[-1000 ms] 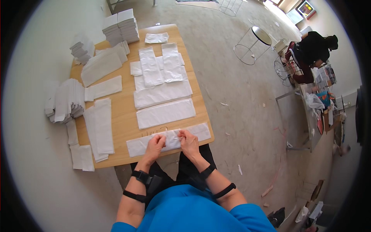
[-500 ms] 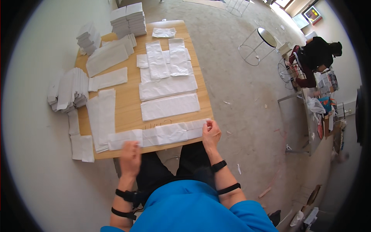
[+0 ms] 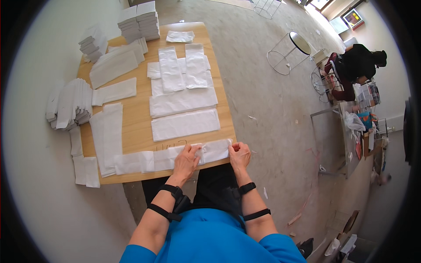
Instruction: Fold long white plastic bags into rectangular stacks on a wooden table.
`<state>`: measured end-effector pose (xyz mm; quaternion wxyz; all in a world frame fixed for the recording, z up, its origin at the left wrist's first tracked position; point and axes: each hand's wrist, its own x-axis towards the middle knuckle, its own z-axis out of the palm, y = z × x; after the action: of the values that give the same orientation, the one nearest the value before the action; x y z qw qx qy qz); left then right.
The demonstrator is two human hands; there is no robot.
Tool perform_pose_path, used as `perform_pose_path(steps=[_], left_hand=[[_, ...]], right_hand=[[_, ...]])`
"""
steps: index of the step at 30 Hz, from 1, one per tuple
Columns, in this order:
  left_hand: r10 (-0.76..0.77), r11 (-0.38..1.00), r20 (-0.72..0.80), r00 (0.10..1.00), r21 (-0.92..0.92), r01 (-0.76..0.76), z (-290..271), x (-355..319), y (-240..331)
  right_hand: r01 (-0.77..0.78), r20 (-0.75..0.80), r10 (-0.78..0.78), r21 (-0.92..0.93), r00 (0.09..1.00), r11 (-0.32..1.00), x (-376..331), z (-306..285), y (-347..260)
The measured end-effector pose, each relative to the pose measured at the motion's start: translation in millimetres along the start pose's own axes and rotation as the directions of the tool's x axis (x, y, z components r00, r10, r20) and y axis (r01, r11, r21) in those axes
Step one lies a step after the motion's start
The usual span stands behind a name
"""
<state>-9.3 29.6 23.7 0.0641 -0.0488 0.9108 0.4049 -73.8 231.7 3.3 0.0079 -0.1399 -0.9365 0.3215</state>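
A row of overlapping white folded paper sheets (image 3: pixel 164 159) lies along the near edge of the wooden table. On the right part of this row rests my left hand (image 3: pixel 186 160), its bent fingers apart and their tips touching the paper. My right hand (image 3: pixel 240 156) has its thumb and fingers closed on the right end sheet (image 3: pixel 217 150) of the row, at the table's near right corner. Just beyond lies a wide white folded sheet (image 3: pixel 186 124), with more flat sheets (image 3: pixel 184 101) behind it and two narrow ones (image 3: pixel 196 65) lying across them.
Piles of white folded sheets (image 3: pixel 72 103) and taller stacks (image 3: pixel 139 21) fill the left side of the wooden table (image 3: pixel 137 127), by the wall. A round stool (image 3: pixel 300 43) stands on the floor at right. Farther right, another person (image 3: pixel 359 63) bends near a cluttered table (image 3: pixel 344 131).
My left hand has moved right along the row of sheets, from its left part toward my right hand. My right hand stays at the right end. The view has shifted slightly.
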Motion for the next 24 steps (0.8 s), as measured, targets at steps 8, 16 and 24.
perform_pose_path(steps=[8,16,24], left_hand=[[0.059,0.994,-0.025,0.998,0.097,-0.057,-5.3,-0.2,2.4],[-0.214,0.755,-0.044,0.976,-0.642,0.136,-30.7,-24.7,-1.8],[-0.480,0.577,-0.111,0.870,-0.787,0.218,-12.8,-31.6,-39.2]], right_hand=[[0.008,0.043,-0.025,0.364,0.999,0.931,-13.1,-18.0,-19.6],[0.237,0.182,-0.323,0.381,0.929,0.894,-64.1,-18.6,-95.6],[0.279,0.253,-0.452,0.510,0.855,0.814,-100.0,7.6,-90.4]])
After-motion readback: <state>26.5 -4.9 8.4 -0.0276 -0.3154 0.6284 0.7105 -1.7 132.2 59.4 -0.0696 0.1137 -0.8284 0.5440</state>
